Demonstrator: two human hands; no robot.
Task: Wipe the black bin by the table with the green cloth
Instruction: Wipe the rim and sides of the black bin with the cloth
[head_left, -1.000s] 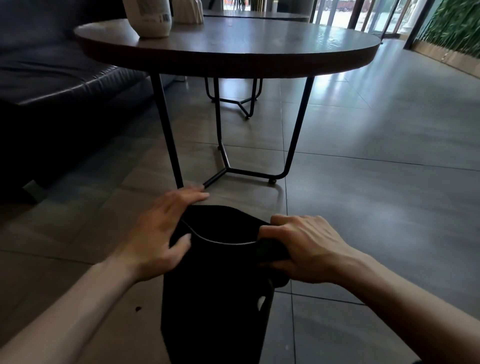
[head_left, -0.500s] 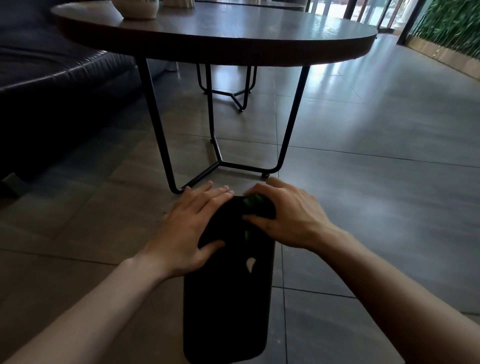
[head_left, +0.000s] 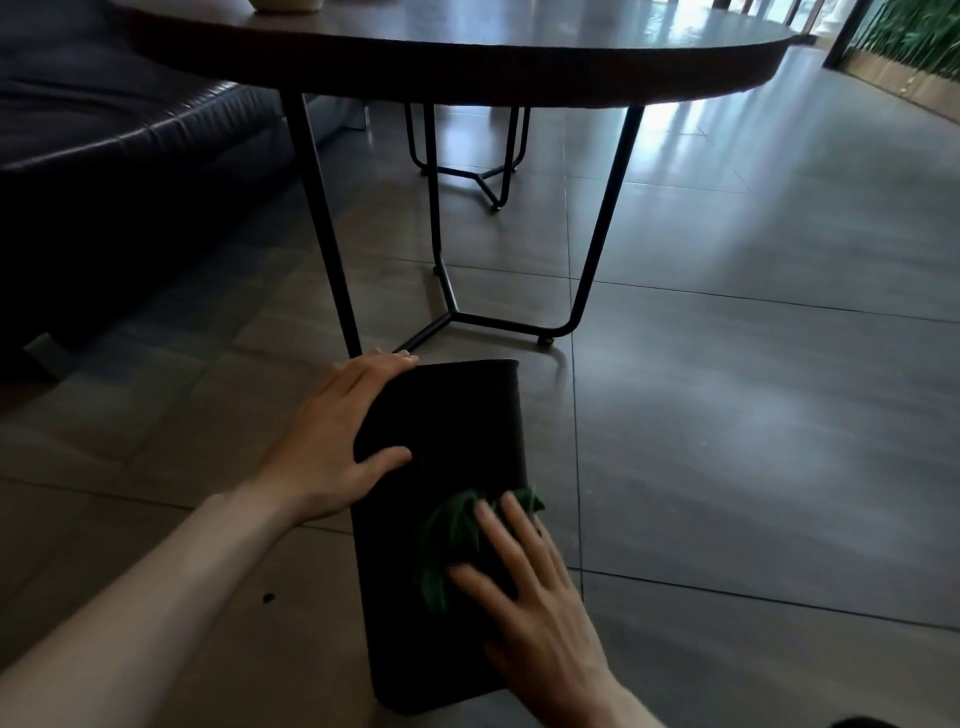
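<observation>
The black bin (head_left: 457, 431) is tipped towards me on the tiled floor, its near side facing up, just in front of the round table (head_left: 467, 57). My left hand (head_left: 337, 441) holds the bin's left edge near the top, fingers wrapped over the side and thumb across the face. My right hand (head_left: 524, 587) lies flat with spread fingers on the green cloth (head_left: 447, 535), pressing it against the bin's face about halfway down. Part of the cloth is hidden under my palm.
The table's black metal legs (head_left: 322, 234) stand right behind the bin. A dark leather sofa (head_left: 104, 130) fills the left side. A second table frame (head_left: 478, 176) stands farther back. Grey floor tiles (head_left: 753, 415) stretch to the right. A small dark speck (head_left: 268, 598) lies on the floor.
My right hand has slid the green cloth down the bin's face from the top rim towards me and flattened out. My left hand stays on the bin's left edge.
</observation>
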